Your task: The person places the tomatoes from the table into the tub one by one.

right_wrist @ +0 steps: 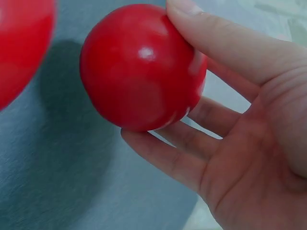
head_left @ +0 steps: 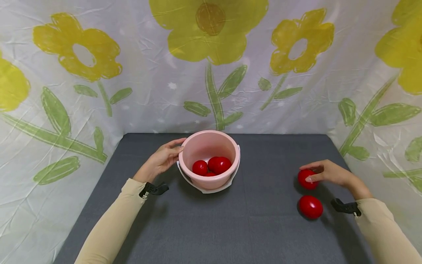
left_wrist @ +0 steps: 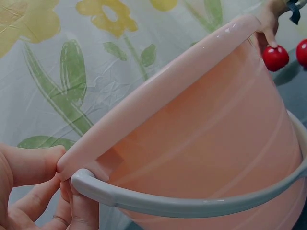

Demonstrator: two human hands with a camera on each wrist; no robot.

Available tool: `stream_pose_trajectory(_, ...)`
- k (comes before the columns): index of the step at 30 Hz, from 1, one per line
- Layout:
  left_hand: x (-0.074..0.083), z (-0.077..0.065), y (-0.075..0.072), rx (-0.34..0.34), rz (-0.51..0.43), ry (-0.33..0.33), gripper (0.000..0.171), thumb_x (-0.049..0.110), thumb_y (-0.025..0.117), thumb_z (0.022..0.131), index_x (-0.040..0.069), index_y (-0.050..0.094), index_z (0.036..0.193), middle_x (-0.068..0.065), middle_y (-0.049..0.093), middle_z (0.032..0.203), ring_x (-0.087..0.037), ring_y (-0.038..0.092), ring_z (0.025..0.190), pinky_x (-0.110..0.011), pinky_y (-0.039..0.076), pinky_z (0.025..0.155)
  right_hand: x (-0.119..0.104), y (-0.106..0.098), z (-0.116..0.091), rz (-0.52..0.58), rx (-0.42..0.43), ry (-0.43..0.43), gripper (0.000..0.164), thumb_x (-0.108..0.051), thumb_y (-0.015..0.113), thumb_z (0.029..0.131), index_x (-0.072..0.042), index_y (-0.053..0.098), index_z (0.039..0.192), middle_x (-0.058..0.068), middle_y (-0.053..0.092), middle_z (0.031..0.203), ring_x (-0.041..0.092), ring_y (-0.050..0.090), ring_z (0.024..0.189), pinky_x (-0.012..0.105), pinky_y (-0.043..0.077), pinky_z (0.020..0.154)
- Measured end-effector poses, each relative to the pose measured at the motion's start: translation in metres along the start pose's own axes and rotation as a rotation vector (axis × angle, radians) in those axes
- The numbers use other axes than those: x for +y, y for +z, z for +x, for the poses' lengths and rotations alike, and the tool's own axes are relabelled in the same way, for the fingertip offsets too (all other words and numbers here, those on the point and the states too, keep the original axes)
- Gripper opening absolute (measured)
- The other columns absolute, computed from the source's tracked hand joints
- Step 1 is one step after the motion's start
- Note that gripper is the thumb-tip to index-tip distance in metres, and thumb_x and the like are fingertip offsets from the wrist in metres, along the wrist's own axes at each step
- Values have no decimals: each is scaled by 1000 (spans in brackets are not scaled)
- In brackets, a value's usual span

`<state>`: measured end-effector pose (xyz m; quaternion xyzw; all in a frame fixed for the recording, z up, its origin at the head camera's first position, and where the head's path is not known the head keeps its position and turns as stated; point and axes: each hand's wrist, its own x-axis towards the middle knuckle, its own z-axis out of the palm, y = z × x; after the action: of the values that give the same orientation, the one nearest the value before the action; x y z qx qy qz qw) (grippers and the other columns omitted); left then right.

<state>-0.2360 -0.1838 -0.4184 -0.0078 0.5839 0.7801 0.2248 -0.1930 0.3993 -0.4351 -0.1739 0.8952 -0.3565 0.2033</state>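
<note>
A pink bucket [head_left: 211, 141] with a white handle [left_wrist: 192, 206] stands upright near the table's back, several glossy red balls [head_left: 221, 165] lying inside it. My left hand [head_left: 162, 160] pinches the bucket's rim at its left side, thumb on the outer edge and fingers under the lip, beside the handle's hinge. On the right, my right hand [head_left: 329, 174] holds another red ball [right_wrist: 139, 67] between thumb and fingers, close over the table. Just in front of it lies a second, slightly oval red ball [head_left: 310, 207], untouched.
A dark grey cloth [head_left: 230, 227] covers the table. White curtains [head_left: 148, 84] printed with yellow flowers hang behind it and along both sides. Black straps [head_left: 344, 206] circle both wrists over beige sleeves.
</note>
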Motion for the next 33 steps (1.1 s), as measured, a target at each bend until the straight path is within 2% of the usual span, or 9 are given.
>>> stream_pose_trajectory(10,-1,0,0,-17,-17,-6,61,3,54,99,12,33,155,5,65,120,-7,68,100,-22,59,81,-27,-7,22,15,-17,32,49,-25,71,91,-5,60,134,19,64,130,5,61,106,23,55,82)
stream_pose_trajectory(21,-1,0,0,-21,-34,-1,60,2,52,100,12,31,156,6,66,119,-6,69,99,-21,59,81,-71,-18,58,-1,-24,-10,50,-27,75,89,-10,62,134,17,64,130,11,62,102,27,56,82)
stream_pose_trajectory(29,-1,-1,-1,-37,-17,17,63,4,53,100,11,28,157,6,64,119,-6,68,101,-20,58,82,-113,-23,83,-15,-47,-31,51,-28,73,90,-11,60,136,15,60,137,30,56,120,30,55,86)
stream_pose_trajectory(33,0,-2,-1,-30,-3,9,62,4,53,100,11,29,157,7,63,120,-6,68,101,-20,58,83,-131,-23,96,-21,-66,-42,52,-29,73,90,-10,59,137,15,60,137,31,56,121,31,56,87)
